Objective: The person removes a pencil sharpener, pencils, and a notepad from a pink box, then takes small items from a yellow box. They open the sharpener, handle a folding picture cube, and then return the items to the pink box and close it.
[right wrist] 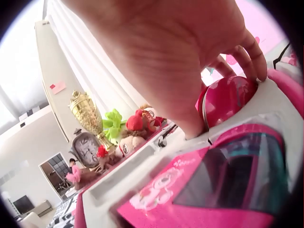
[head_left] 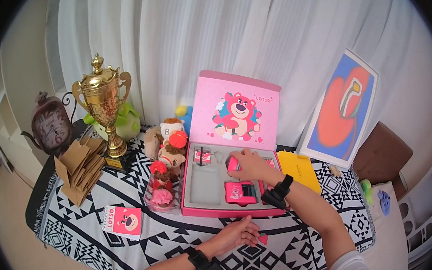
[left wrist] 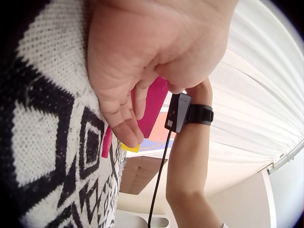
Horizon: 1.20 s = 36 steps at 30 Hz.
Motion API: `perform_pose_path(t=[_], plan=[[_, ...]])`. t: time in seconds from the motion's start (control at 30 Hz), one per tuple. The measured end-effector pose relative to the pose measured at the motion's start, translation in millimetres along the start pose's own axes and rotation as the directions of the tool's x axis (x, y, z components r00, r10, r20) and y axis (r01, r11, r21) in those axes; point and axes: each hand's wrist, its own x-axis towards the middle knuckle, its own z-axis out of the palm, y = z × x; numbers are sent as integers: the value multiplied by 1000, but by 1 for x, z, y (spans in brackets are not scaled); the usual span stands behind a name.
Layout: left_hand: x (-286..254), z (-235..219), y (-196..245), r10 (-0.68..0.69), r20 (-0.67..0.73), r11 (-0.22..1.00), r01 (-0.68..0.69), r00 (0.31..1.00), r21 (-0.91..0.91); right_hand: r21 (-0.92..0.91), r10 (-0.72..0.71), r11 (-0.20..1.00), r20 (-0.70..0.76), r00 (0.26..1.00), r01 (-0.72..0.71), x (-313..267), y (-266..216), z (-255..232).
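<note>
An open pink Lotso gift box (head_left: 233, 212) lies on the patterned cloth, its grey insert (head_left: 204, 182) holding several pink items. My right hand (head_left: 253, 165) reaches into the upper middle of the insert. Its thumb and fingers grip a glossy pink rounded case (right wrist: 230, 99), which still sits in its recess. Just in front of that is a pink item with a dark clear window (right wrist: 232, 175). My left hand (head_left: 237, 234) rests palm inward at the box's front edge, fingers loosely bent and holding nothing. A small strawberry-shaped piece (head_left: 262, 239) lies beside its fingertips.
Plush toys (head_left: 172, 151) and a bouquet (head_left: 162, 193) stand left of the box. Farther left are a gold trophy (head_left: 105, 98), folded brown cardboard (head_left: 77, 167) and a Lotso notepad (head_left: 126, 221). A yellow folder (head_left: 301, 171) and a picture (head_left: 339, 108) are on the right.
</note>
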Motion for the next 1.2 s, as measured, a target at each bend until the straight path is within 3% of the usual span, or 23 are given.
perform_pose_path(t=[0.07,0.17,0.27,0.4,0.47,0.5,0.57,0.6,0.63,0.67,0.7,0.77,0.8,0.87,1.0,1.07,1.1,1.17,1.2], plan=[[0,3,0,-4,-1,1000,4,1000,16,108,2,994,181,984,-22,12,4,-7],[2,3,-2,2,-22,999,-1,1000,54,119,5,992,268,963,-38,34,10,1],[0,1,-1,4,-10,998,-4,1000,59,115,58,990,239,969,-88,31,-1,-6],[2,2,-1,10,-12,997,-9,1000,79,49,38,998,168,985,-46,19,-4,-30],[2,0,-4,8,-9,996,-7,1000,89,246,90,961,141,986,-123,19,2,-31],[2,0,-4,2,-9,996,-1,1000,92,250,95,960,140,986,-128,22,11,-31],[1,-1,-4,14,7,996,-15,1000,93,284,-125,948,-92,988,147,25,30,-35],[1,-2,-5,13,6,995,-13,1000,95,285,-124,947,-94,988,146,23,34,-36],[1,-3,-7,21,14,995,-22,1000,97,305,-346,902,81,935,307,21,37,-37],[1,-4,-6,33,21,995,-35,999,98,350,-545,821,245,802,451,22,36,-40],[2,-4,-5,38,18,995,-40,999,95,350,-549,819,248,798,455,19,32,-38],[1,-2,-6,28,7,992,-29,1000,126,140,-386,921,235,892,362,5,22,-30],[1,-3,-7,25,1,992,-25,1000,122,148,-389,920,238,890,362,4,18,-30],[2,-4,-7,25,21,994,-27,999,110,-142,-414,881,230,881,451,7,9,-30],[1,0,-7,28,17,991,-30,999,129,-274,-515,771,263,815,576,23,18,-32],[0,0,-4,11,2,991,-11,1000,133,-43,-601,779,231,765,625,26,25,-43],[0,0,-3,14,1,991,-14,1000,131,-43,-604,777,233,762,628,23,28,-48],[1,0,-4,13,0,993,-13,1000,121,296,-301,915,43,953,275,7,26,-71],[0,2,-4,7,2,994,-8,1000,113,314,-267,911,-49,963,268,9,32,-77]])
